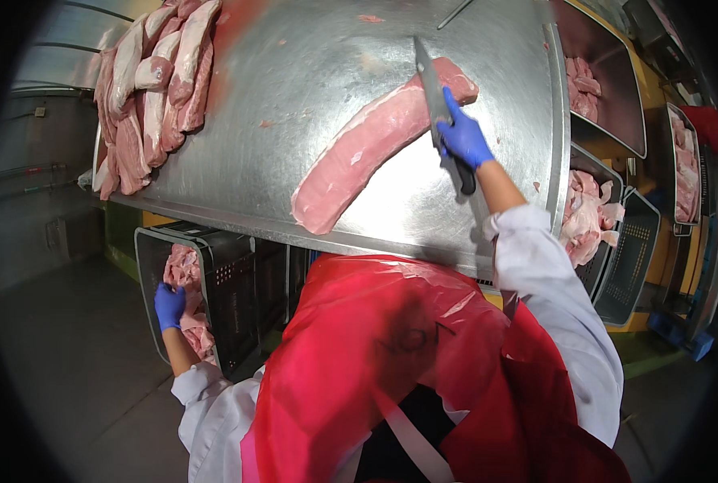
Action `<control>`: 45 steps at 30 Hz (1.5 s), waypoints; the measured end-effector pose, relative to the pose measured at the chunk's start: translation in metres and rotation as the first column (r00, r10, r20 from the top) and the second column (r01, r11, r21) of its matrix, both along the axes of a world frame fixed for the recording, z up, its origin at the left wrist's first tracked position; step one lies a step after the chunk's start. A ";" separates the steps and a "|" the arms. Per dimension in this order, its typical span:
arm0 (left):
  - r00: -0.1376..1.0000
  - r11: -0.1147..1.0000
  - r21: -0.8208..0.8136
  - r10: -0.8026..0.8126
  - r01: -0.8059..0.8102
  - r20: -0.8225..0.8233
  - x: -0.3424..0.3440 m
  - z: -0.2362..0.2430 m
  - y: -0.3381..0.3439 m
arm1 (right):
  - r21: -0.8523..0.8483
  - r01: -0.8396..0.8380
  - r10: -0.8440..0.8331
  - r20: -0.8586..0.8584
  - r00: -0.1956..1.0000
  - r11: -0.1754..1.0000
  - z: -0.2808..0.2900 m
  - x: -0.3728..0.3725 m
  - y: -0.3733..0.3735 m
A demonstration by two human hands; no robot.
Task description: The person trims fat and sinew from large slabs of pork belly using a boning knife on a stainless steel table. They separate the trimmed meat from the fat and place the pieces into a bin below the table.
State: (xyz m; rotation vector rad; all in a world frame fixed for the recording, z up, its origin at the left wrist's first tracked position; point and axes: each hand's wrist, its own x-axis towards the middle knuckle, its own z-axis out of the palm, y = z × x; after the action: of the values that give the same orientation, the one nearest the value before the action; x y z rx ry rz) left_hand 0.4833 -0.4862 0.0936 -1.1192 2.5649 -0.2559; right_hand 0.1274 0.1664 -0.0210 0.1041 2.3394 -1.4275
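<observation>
A long pale-pink pork loin [367,145] lies slantwise across the steel table [270,185]. Over its far right end is a long-bladed knife [428,80], its black handle near my wrist. My right hand [465,138], gloved in blue, is closed on the knife with one finger stretched toward the blade. Down at the left, my left hand [169,306], also in a blue glove, reaches into a dark crate [231,294] beside the pork trimmings [186,274]. Its fingertips point down and are mostly hidden, so its grasp is unclear.
Several pork loins [153,88] are piled at the table's far left. A thin metal rod [454,14] lies at the far edge. Right of the table stand a bin of meat pieces [584,88], a crate with pale trimmings [588,213] and a perforated grey crate [634,249].
</observation>
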 end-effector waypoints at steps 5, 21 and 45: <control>0.759 0.876 0.259 -0.166 0.407 -0.630 -0.101 -0.018 0.122 | 0.551 -0.126 0.174 -0.035 0.984 0.825 0.014 -0.084 -0.022; 0.470 0.112 0.457 -0.236 0.882 -0.850 -0.237 -0.175 0.333 | 0.198 -0.028 -0.033 0.298 0.954 0.980 0.055 0.035 -0.057; 0.896 0.052 0.910 0.162 0.411 -0.414 -0.440 -0.201 0.422 | 0.250 0.128 -0.092 -0.149 0.985 0.960 0.003 0.014 -0.013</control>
State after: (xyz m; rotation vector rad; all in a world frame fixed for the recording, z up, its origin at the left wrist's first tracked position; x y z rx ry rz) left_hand 0.0428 -0.0645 -0.1071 -0.2767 2.1306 1.7463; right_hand 0.1412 0.1530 -0.0181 0.2194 2.6626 -1.2026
